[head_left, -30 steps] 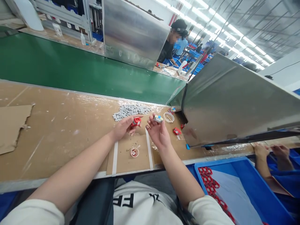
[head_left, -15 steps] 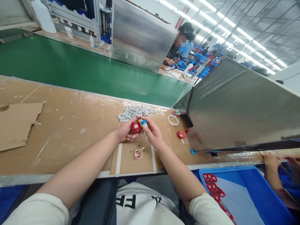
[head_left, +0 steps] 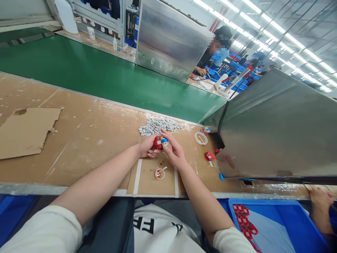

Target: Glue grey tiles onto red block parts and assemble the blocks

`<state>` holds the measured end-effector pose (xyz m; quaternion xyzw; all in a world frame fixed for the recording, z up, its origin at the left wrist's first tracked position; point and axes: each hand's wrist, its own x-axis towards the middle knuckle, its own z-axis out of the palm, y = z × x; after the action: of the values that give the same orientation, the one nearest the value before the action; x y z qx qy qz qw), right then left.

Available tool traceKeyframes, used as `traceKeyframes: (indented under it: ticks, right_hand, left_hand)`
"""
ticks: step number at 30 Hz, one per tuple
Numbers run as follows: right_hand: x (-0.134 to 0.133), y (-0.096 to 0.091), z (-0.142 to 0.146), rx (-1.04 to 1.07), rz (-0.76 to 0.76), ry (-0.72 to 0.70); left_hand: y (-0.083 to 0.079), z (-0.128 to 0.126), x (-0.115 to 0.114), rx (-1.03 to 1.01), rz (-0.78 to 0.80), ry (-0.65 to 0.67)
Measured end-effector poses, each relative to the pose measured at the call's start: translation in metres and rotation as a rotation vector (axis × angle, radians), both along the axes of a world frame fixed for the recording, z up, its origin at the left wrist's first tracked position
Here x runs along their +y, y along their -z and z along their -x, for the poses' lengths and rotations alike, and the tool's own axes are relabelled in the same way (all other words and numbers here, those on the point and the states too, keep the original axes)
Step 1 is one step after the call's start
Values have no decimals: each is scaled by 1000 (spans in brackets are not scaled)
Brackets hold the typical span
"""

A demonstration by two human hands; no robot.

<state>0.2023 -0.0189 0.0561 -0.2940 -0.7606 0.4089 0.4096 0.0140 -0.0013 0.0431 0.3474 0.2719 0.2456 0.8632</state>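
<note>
My left hand (head_left: 147, 146) grips a small red plastic part (head_left: 158, 142) above the cardboard-covered bench (head_left: 79, 140). My right hand (head_left: 172, 151) presses a small grey and blue piece (head_left: 164, 141) against that red part; both hands touch at the fingertips. Just behind them lies a pile of several small grey pieces (head_left: 158, 125). Below the hands a small round dish with a white stick (head_left: 159, 173) sits on a taped cardboard square.
A white ring-shaped dish (head_left: 201, 138) and loose red parts (head_left: 210, 156) lie to the right, beside a slanted metal panel (head_left: 276, 130). A green conveyor belt (head_left: 105, 77) runs behind. A blue bin with red parts (head_left: 263, 225) stands at lower right; other people's hands work nearby.
My hands were apart, each holding its own piece; they have come together and the grey-blue piece now sits against the red part. The view has shifted slightly.
</note>
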Motion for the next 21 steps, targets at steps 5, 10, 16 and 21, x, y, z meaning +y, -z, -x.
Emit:
traceKeyframes:
  ticks: [5,10,16,21]
  right_hand:
    - [3,5,2,27,19,108]
    - [16,5,3,64,25,55]
    - [33,21,0,121,320,-45]
    - [36,35,3,170,317,0]
  left_hand:
    - [-1,-3,-2,34,60,-31]
    - [-6,-5,-6,-21,68,-138]
    - [-5,-8,-6,-45,-121,-402]
    - [7,-9,-3,71,-150,-587]
